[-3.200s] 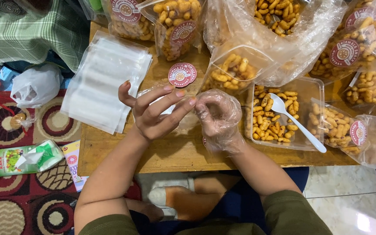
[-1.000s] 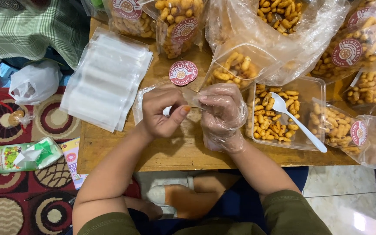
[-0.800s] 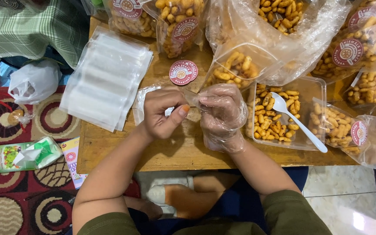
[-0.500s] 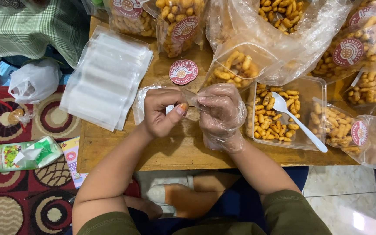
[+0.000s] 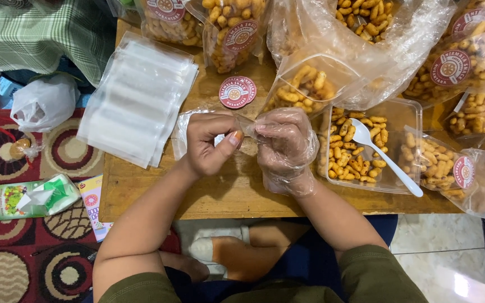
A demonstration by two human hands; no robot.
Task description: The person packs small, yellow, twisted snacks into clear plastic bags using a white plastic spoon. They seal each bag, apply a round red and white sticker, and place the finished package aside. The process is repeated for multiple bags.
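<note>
Pinched between both hands at the centre of the frame, a small clear plastic pouch (image 5: 189, 130) lay low over the wooden table (image 5: 220, 191). I saw my bare left hand (image 5: 209, 143) closed on it, thumb against forefinger, while my right hand (image 5: 284, 147), in a loose clear glove, gripped its other end. Just above them lay a round red sticker label (image 5: 237, 92). A stack of empty clear pouches (image 5: 136, 98) sat at upper left. At right, a clear rectangular tray of fried snacks (image 5: 405, 115) held a white plastic spoon (image 5: 385, 156), and filled pouches with round red labels (image 5: 456, 171) ringed the top and right edges. A green carton (image 5: 7, 199) lay on the patterned mat at lower left. Against the frame three seconds before, my left fingers, then spread wide, had closed onto the pouch.
</note>
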